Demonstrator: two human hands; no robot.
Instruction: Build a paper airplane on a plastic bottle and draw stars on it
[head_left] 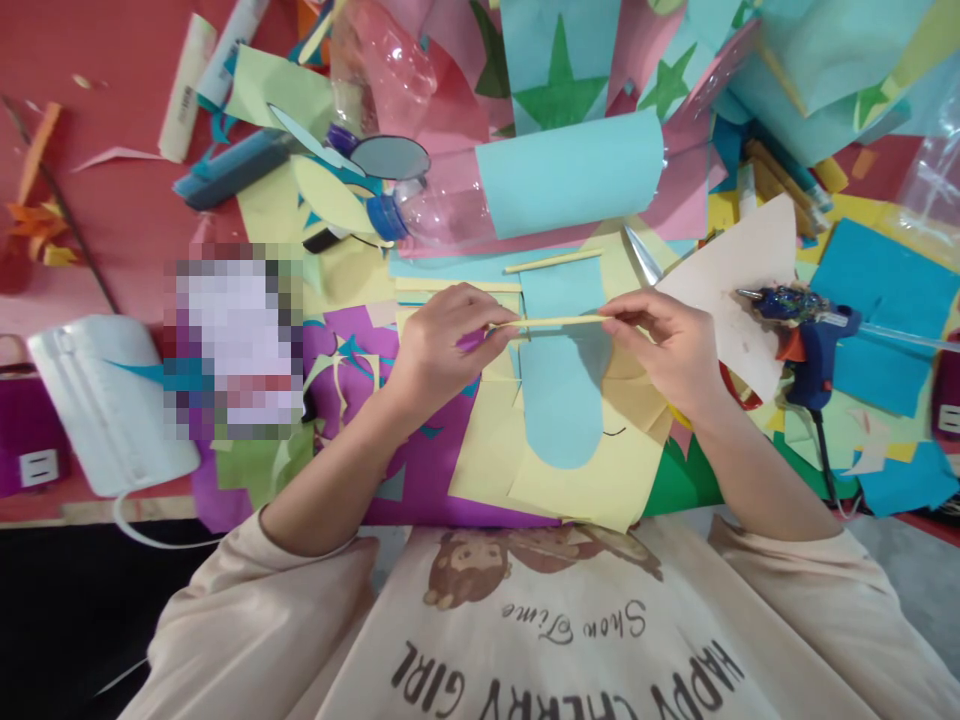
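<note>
A thin pale-yellow paper strip [566, 321] stretches level between my two hands. My left hand [450, 340] pinches its left end, and my right hand [664, 335] pinches the right end between thumb and fingers. Beneath the strip lies a light-blue paper piece with a rounded end [562, 420], on top of yellow paper sheets [495, 455]. Just above my hands another narrow yellow strip [553, 261] rests on the blue paper. Beyond it a clear plastic bottle [446, 205] lies on its side, with a blue cap and light-blue paper wrapped around its body.
A blue glue gun [814, 350] with a cable lies at the right, near scissors [641, 255] partly under white paper [739, 290]. At the left are a white box-shaped device [112, 400] and a blurred-out rectangle [236, 340]. Markers [187, 85] and paper scraps cover the far side.
</note>
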